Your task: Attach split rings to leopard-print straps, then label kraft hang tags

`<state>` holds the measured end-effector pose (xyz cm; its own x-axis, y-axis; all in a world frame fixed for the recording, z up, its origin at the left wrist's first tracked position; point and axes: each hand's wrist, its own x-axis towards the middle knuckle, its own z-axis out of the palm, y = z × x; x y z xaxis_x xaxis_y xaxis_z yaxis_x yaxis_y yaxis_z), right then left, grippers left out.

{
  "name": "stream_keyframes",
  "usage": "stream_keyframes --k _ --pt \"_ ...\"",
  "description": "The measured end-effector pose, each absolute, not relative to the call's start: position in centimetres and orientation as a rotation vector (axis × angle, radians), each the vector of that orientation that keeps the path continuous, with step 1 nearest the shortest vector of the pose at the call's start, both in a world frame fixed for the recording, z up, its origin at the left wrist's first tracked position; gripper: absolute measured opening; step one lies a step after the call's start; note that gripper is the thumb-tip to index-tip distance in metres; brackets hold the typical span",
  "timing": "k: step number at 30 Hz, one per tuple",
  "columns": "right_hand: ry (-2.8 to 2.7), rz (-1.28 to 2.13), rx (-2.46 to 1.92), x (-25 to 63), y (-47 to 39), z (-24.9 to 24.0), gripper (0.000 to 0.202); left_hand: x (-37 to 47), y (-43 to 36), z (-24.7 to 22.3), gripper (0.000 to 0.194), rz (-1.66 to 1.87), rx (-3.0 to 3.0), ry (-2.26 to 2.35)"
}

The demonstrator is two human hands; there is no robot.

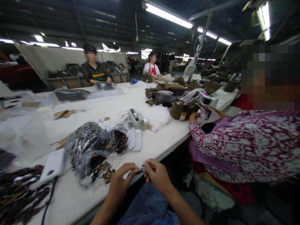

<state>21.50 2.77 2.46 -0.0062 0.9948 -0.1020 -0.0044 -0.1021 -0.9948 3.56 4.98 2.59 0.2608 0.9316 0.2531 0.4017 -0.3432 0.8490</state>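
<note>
My left hand (122, 180) and my right hand (157, 177) meet just over the table's front edge, above my lap. Between the fingertips of my right hand is a small ring-like piece (142, 168), too small to make out fully. The thumb and forefinger of my left hand pinch together right beside it, on something I cannot make out. Left of my hands, spotted brown flower-shaped pieces (108, 175) spill from a clear plastic bag (85, 147) of similar patterned goods. Another open bag (120, 137) holds dark brown chain-like pieces.
A white device (52, 165) with a black cable lies at left, beside a pile of dark chains (25, 190). A tape dispenser (136, 118), paper tags (152, 128) and brown handbags (184, 109) are farther back. A co-worker's patterned sleeve (234, 143) is close at right; two people stand across the table.
</note>
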Motion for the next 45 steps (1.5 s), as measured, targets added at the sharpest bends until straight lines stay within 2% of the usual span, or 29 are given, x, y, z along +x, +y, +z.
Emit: stream_keyframes --k 6,19,27,31,36,39,42,45 --pt "-1.203 1.283 -1.296 21.0 2.9 3.2 0.038 4.1 4.6 3.3 0.015 1.098 1.844 1.219" --pt "-0.967 1.605 -1.177 20.4 2.5 3.3 0.036 3.6 4.6 3.3 0.015 1.076 1.773 1.165" --pt "-1.171 1.426 -1.246 19.9 2.0 3.1 0.038 3.9 4.3 2.9 0.014 1.049 1.623 1.237" --pt "-1.319 1.199 -1.310 19.6 1.4 3.0 0.034 4.2 3.6 3.2 0.019 1.011 1.476 1.395" --pt "-1.598 0.948 -1.330 19.3 0.9 2.5 0.034 4.7 2.8 2.8 0.021 1.033 1.338 1.365" --pt "-1.592 0.984 -1.340 19.3 0.9 2.1 0.042 4.2 3.4 2.5 0.028 0.998 1.345 1.343" --pt "-1.499 1.046 -1.355 19.3 1.1 1.8 0.046 2.6 5.9 2.6 0.035 1.012 1.590 1.471" --pt "-1.421 1.066 -1.370 19.3 1.3 1.8 0.046 1.3 10.0 3.1 0.033 1.033 1.838 1.653"
